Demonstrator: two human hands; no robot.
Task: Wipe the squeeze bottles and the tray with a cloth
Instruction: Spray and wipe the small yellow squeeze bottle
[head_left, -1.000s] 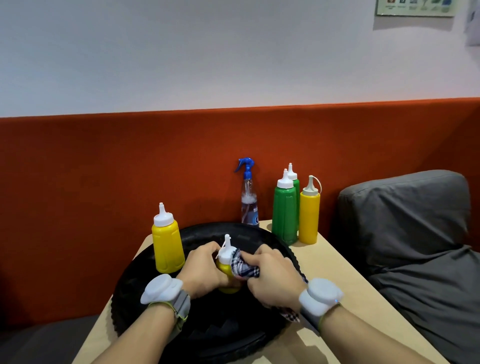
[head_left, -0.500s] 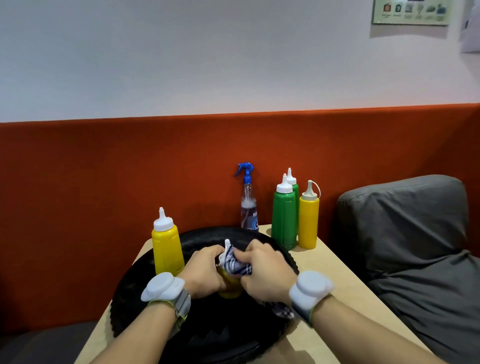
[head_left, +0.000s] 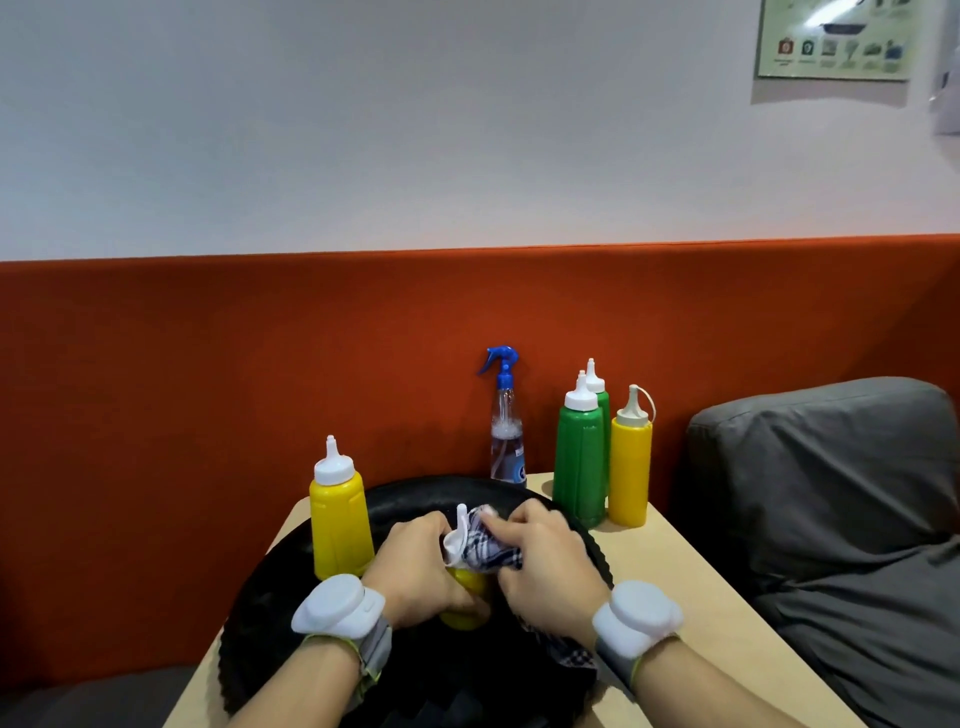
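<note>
I see a round black tray spread beneath both hands. The left hand wraps around the body of a small yellow squeeze bottle, held upright between the two hands over the tray. Its long axis is vertical, and its white nozzle points up past the fingertips. The right hand pinches a checked cloth against the bottle's cap. I judge that the top of this bottle is being wiped. The next move likely calls for working the cloth down the body while the left hand steadies it. Beyond the right hand stand green bottles and a yellow bottle.
</note>
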